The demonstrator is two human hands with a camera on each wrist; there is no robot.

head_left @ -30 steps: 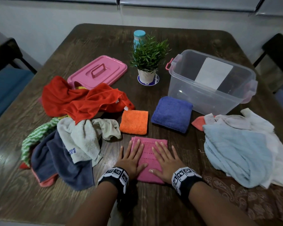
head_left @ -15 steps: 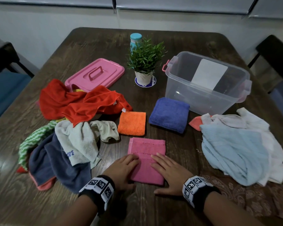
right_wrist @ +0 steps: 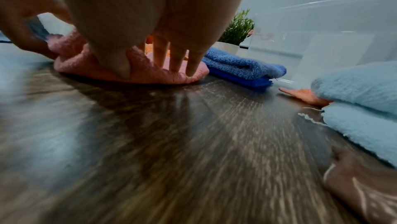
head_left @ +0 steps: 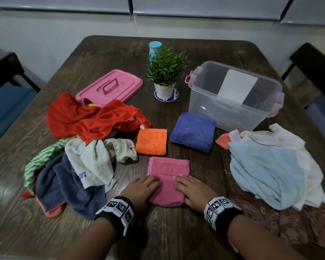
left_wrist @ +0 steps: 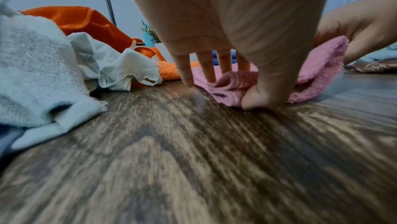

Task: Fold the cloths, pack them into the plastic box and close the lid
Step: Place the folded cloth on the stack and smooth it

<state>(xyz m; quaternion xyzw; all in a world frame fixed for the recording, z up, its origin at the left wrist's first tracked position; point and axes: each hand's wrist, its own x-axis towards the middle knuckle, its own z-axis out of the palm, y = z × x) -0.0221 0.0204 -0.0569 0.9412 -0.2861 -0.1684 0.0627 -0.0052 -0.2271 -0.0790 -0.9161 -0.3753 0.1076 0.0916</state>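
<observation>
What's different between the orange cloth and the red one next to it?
The orange cloth is folded into a neat flat square, while the red cloth lies crumpled and unfolded. The orange cloth looks much smaller; the red cloth sprawls wide and overlaps the pink lid. Neither hand touches either. Both lie on the table, outside the plastic box.

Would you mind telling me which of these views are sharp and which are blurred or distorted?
Head view: dim but mostly sharp, wide-angle bending the table edges. Left wrist view: table streaked with blur, pink cloth clear. Right wrist view: similar streaking, plastic box pale and washed out.
</observation>
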